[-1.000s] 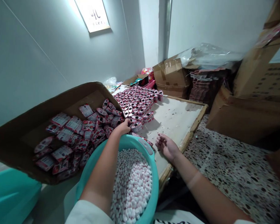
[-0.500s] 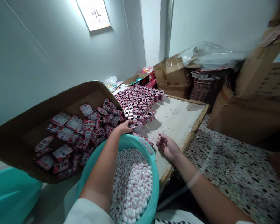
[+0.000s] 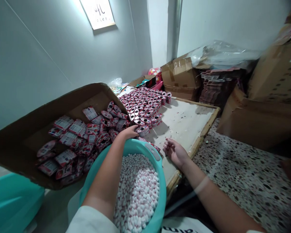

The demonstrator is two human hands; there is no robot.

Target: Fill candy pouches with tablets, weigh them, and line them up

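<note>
My left hand (image 3: 129, 132) reaches over a teal tub (image 3: 163, 184), its fingers at the side of a small pink-and-white printed box (image 3: 143, 130) with an oval open top. Part of the grip is hidden. The tub holds many small white tablet-like pieces (image 3: 139, 194). My right hand (image 3: 175, 151) hovers by the table's near edge, fingers curled inward; whatever they may hold is hidden. Beyond my left hand, rows of similar small open boxes (image 3: 145, 102) stand upright on the table (image 3: 186, 118). A flat printed piece (image 3: 149, 143) lies behind the tub's rim.
To the left, a tilted cardboard carton (image 3: 19, 139) contains a heap of closed-looking printed packs (image 3: 80, 129). Another teal container (image 3: 12, 197) is at the lower left. Cartons (image 3: 180, 76) and stacked flat card (image 3: 212, 87) line the back. Speckled floor (image 3: 232, 171) lies right of the table's wooden edge.
The view has shifted very slightly. Both hands keep nearly the same positions, and nothing else has visibly moved.
</note>
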